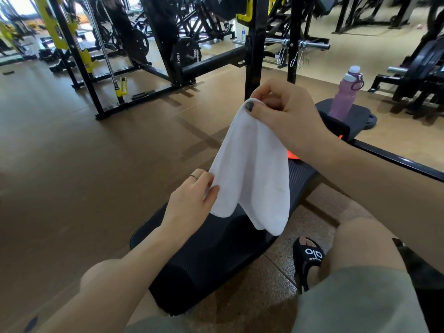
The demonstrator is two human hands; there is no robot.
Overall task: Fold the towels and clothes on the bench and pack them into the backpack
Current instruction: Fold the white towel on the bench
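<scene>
The task looks to be at an early stage: a white towel [252, 169] hangs in the air above the black bench [216, 248], doubled over itself but not yet a tidy fold, and no backpack can be picked out with any certainty (a dark shape at the right edge might be one, but it is too cut off to tell). An orange item [293, 155] lies further along the bench, mostly hidden behind the towel, so at least one more piece appears to await folding, and all the packing is left to do. The right hand [286, 116] is raised, its thumb and curled fingers pinching the towel's top bunched edge so that the cloth drapes down from it. The left hand [192, 195] sits lower and nearer the body, fingers bent, pinching the towel's left side edge between thumb and fingertips. A pink water bottle [344, 97] stands upright on the far pad of the bench, well apart from the hands.
</scene>
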